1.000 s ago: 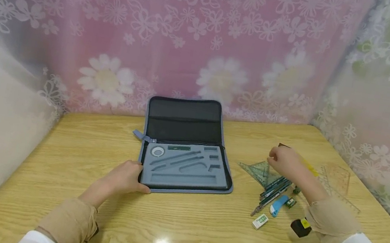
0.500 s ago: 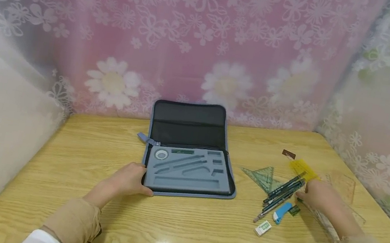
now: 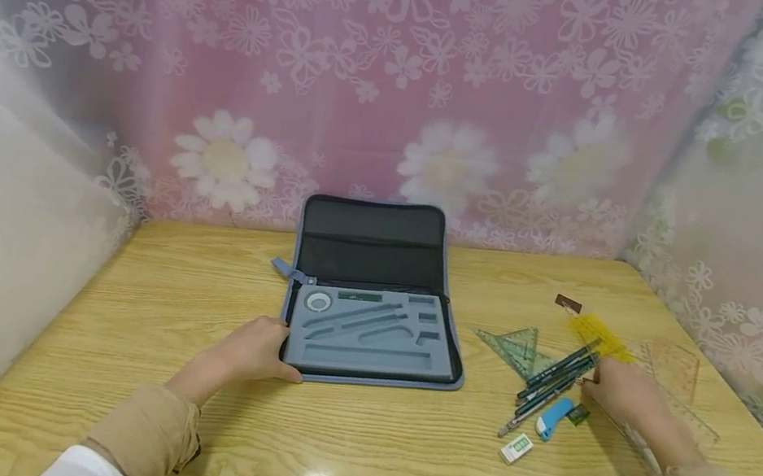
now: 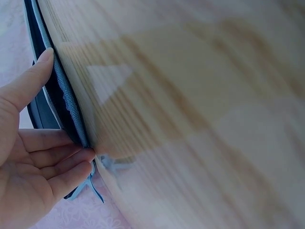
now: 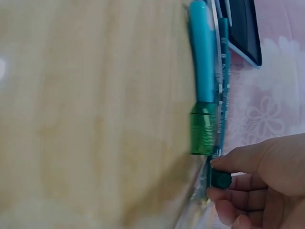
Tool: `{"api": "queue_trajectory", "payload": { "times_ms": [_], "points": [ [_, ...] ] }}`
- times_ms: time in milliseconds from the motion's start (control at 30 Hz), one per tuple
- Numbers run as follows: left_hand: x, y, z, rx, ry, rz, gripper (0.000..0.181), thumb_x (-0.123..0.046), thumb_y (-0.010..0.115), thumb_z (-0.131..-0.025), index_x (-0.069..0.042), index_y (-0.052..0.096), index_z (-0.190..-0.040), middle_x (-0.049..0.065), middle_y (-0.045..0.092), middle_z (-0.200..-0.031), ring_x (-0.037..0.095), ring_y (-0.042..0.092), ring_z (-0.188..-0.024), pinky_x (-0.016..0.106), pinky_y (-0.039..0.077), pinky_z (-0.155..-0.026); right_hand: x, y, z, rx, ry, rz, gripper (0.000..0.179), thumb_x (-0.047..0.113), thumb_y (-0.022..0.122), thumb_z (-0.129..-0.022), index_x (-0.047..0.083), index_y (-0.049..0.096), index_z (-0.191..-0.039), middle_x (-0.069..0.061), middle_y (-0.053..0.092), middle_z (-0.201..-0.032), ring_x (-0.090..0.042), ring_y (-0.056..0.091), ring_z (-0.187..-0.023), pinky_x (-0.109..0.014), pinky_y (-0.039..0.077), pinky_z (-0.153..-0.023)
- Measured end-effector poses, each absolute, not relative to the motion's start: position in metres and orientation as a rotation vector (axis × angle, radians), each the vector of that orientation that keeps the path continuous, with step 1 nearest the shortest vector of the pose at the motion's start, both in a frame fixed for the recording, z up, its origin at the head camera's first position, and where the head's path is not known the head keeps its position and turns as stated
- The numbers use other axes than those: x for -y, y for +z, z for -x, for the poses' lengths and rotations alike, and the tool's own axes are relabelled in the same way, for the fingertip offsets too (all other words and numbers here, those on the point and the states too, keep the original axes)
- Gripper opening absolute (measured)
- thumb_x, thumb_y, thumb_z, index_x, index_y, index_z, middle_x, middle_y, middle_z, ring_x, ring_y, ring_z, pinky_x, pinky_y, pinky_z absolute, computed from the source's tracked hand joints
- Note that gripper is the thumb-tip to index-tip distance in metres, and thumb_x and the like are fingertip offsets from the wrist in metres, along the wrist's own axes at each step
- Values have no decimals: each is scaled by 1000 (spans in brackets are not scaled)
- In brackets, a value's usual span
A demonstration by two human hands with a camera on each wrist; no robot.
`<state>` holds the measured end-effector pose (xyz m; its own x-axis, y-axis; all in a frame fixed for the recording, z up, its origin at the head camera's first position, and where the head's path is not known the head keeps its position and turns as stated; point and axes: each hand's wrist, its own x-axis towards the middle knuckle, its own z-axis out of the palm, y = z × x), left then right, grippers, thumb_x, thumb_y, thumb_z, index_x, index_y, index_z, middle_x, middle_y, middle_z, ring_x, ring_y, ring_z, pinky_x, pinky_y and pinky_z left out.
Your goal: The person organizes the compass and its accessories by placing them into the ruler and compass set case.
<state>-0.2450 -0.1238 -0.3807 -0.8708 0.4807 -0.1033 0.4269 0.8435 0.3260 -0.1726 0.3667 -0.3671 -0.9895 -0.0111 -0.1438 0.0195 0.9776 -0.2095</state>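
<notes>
An open blue-and-black zip case (image 3: pixel 372 241) stands mid-table, its lid leaning back. In its base, a grey foam tray (image 3: pixel 367 359) with cut-out slots holds a white ring (image 3: pixel 318 302) and a flat dark green piece (image 3: pixel 359 296). My left hand (image 3: pixel 255 349) grips the case's front left corner, thumb along the front edge, fingers at the side. My right hand (image 3: pixel 635 398) is low over the stationery at the right. Between its thumb and fingers it pinches a small dark green round-ended piece (image 5: pixel 221 179), mostly hidden in the head view. Beside it lie a green sharpener (image 5: pixel 203 129) and several pencils (image 3: pixel 556 379).
Around the right hand are a blue cutter (image 3: pixel 553 418), a white eraser (image 3: pixel 516 449), a green set square (image 3: pixel 516 349), a yellow ruler-like sheet (image 3: pixel 599 336) and a clear orange-tinted set square (image 3: pixel 676 368). Flowered cloth (image 3: pixel 372 105) hangs behind the table.
My right hand has moved from above the pencils, down and rightward, to beside the sharpener, where it now pinches the small green piece. My left hand stays on the case corner.
</notes>
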Motion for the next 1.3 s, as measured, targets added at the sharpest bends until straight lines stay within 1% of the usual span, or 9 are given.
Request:
{"api": "queue_trajectory", "payload": {
  "times_ms": [200, 233, 333, 433, 467, 567, 733, 967, 1300],
  "points": [
    [123, -382, 245, -2848, 439, -710, 53, -40, 82, -66, 1, 63, -93, 8, 61, -86, 19, 57, -78, 35, 47, -68, -362, -355, 184, -3016, -331, 55, 40, 11, 55, -91, 15, 33, -58, 6, 23, -51, -9, 23, -45, -26, 24, -46],
    [123, -382, 245, -2848, 439, -707, 53, -40, 83, -66, 1, 63, -93, 7, 61, -86, 19, 57, -77, 35, 47, -68, -359, -353, 186, -3025, -322, 76, 37, 11, 56, -91, 14, 35, -60, 5, 24, -53, -10, 24, -46, -26, 24, -47],
    [122, -381, 246, -2847, 435, -696, 51, -39, 83, -66, 0, 63, -91, 6, 60, -84, 17, 55, -75, 35, 46, -66, -349, -347, 194, -3025, -301, 123, 24, 11, 58, -90, 7, 48, -68, 2, 36, -58, -13, 32, -50, -30, 27, -50],
    [122, -380, 246, -2841, 428, -688, 49, -39, 83, -66, 0, 62, -89, 6, 59, -81, 16, 53, -72, 34, 45, -65, -336, -345, 202, -3039, -277, 202, 13, 11, 62, -88, -1, 60, -84, -3, 53, -69, -15, 45, -58, -33, 37, -52],
    [122, -380, 246, -2839, 425, -686, 49, -39, 83, -66, -1, 62, -89, 5, 59, -81, 16, 53, -72, 34, 44, -64, -331, -345, 205, -3042, -285, 230, 14, 11, 63, -87, -3, 62, -89, -5, 57, -73, -15, 49, -60, -34, 40, -54],
    [123, -380, 246, -2832, 417, -682, 50, -39, 82, -66, 0, 62, -89, 6, 59, -81, 16, 53, -71, 34, 44, -64, -315, -346, 214, -3064, -314, 344, 15, 9, 65, -85, -4, 64, -93, -7, 60, -80, -18, 55, -67, -36, 47, -58],
    [125, -380, 246, -2838, 410, -684, 51, -40, 82, -66, 1, 63, -91, 6, 59, -83, 16, 54, -73, 33, 45, -64, -285, -347, 231, -3104, -378, 561, 13, 4, 65, -84, -2, 65, -95, -8, 60, -85, -22, 58, -75, -37, 49, -63],
    [124, -379, 246, -2853, 422, -699, 48, -40, 83, -65, -3, 62, -87, 4, 59, -81, 16, 54, -71, 34, 44, -64, -250, -347, 252, -3107, -482, 844, 15, 1, 66, -83, -2, 66, -97, -7, 59, -87, -18, 57, -73, -30, 48, -61],
    [122, -379, 245, -2836, 427, -687, 45, -39, 83, -66, -4, 61, -85, 4, 58, -79, 15, 52, -70, 34, 44, -63, -224, -346, 266, -3075, -478, 964, 15, 3, 69, -81, 0, 67, -95, -7, 60, -86, -19, 58, -74, -31, 49, -64]
  ]
}}
